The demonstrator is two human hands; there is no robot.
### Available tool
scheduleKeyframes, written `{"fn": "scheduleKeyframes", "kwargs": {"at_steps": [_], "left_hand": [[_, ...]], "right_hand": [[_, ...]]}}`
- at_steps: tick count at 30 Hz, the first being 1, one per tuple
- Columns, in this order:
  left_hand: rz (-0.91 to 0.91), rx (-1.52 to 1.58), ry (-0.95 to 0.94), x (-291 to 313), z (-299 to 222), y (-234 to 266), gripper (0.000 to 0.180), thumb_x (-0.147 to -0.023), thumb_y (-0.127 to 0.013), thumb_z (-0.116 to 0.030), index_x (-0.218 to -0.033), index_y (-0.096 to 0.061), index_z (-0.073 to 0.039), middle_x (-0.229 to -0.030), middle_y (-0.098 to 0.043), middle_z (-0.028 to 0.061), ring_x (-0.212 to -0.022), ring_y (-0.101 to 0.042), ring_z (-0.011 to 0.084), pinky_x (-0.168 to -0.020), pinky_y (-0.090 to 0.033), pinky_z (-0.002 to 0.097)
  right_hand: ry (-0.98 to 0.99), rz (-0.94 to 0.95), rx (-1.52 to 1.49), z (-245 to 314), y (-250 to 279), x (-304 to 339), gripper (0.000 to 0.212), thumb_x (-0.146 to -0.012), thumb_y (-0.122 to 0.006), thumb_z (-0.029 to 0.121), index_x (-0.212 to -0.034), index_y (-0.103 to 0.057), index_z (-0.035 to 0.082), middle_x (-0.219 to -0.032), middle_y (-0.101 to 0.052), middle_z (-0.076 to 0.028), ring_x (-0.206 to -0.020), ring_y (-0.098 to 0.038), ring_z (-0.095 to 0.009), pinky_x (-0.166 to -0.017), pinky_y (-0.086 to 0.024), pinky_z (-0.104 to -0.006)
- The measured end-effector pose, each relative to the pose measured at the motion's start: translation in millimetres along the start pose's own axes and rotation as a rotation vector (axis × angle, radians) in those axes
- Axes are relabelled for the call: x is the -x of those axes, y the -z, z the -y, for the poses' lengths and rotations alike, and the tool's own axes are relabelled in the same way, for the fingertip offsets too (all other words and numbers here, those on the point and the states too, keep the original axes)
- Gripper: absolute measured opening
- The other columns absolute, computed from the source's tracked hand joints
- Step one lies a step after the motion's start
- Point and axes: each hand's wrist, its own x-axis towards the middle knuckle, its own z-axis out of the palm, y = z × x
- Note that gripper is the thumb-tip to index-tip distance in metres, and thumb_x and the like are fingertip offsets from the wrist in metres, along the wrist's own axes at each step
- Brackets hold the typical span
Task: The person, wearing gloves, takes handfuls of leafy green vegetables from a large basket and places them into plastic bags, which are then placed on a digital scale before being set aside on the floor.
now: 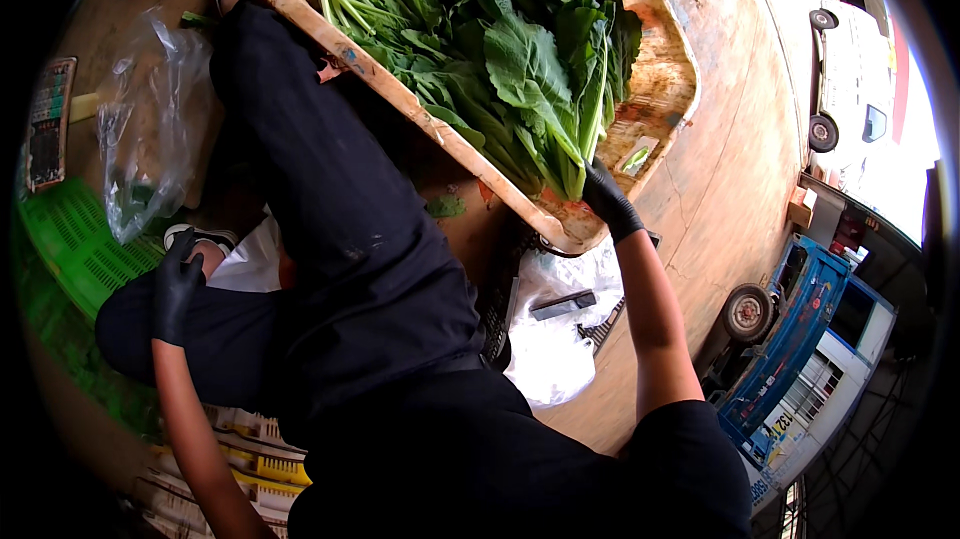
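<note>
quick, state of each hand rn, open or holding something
Left hand: on the bent leg, nothing visible in it; open or closed can't be told.
Right hand: closed on the stem end of leafy greens.

Digits (782, 426) — legible on the blue-and-white truck (798, 364).

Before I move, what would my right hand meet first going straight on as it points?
Likely the leafy greens; their stem ends lie right at your right hand, though depth is unclear.

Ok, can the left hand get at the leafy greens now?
Not directly, it seems: the left hand rests by the bent knee; the other leg and the crate's rim lie before the leafy greens.
</note>
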Motion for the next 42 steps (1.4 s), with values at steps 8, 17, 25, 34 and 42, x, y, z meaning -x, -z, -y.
{"fn": "scheduleKeyframes", "kwargs": {"at_steps": [8,17,25,34,42], "left_hand": [[-0.001,0.021,0.039,-10,-9,-10,0.043,-0.084,-0.055,-0.005,-0.126,-0.047,0.004,-0.121,-0.055,0.0208,-0.115,-0.053,0.0277,-0.095,-0.041,0.0333],[0.006,0.096,0.12,-10,-7,-18,0.042,-0.083,-0.059,-0.006,-0.123,-0.049,0.004,-0.118,-0.057,0.0174,-0.111,-0.054,0.0254,-0.096,-0.04,0.032],[-0.065,0.093,0.026,-8,18,-31,0.04,-0.084,-0.06,-0.007,-0.122,-0.051,0.001,-0.117,-0.057,0.0165,-0.109,-0.055,0.0248,-0.094,-0.041,0.0326],[-0.007,0.109,0.075,-10,-6,-32,0.039,-0.085,-0.058,-0.007,-0.122,-0.05,0.003,-0.116,-0.058,0.017,-0.109,-0.055,0.0242,-0.093,-0.042,0.0319],[-0.071,0.097,0.04,-15,-5,-31,0.039,-0.084,-0.059,-0.006,-0.12,-0.051,0.004,-0.113,-0.06,0.016,-0.107,-0.057,0.023,-0.092,-0.043,0.0312]], "right_hand": [[0.031,0.47,0.634,48,9,-24,0.065,-0.083,-0.066,0.04,-0.128,-0.045,-0.001,-0.122,-0.054,-0.012,-0.113,-0.049,-0.021,-0.097,-0.038,-0.0323],[0.002,0.226,0.256,24,-2,-4,0.085,-0.074,-0.076,0.037,-0.138,-0.03,0.003,-0.13,-0.047,-0.012,-0.118,-0.046,-0.02,-0.098,-0.038,-0.0337],[-0.011,0.212,-0.074,-11,-8,-9,0.081,-0.076,-0.074,0.039,-0.136,-0.031,0.005,-0.127,-0.048,-0.01,-0.113,-0.049,-0.019,-0.094,-0.043,-0.0331],[0.034,0.207,-0.171,-43,3,-13,0.037,-0.094,-0.05,0.024,-0.124,-0.047,0.003,-0.112,-0.057,-0.008,-0.098,-0.057,-0.015,-0.082,-0.049,-0.0291],[0.267,0.197,0.418,-38,29,-15,0.038,-0.085,-0.057,0.003,-0.122,-0.049,0.002,-0.111,-0.058,-0.009,-0.097,-0.055,-0.017,-0.084,-0.047,-0.0278]]}}
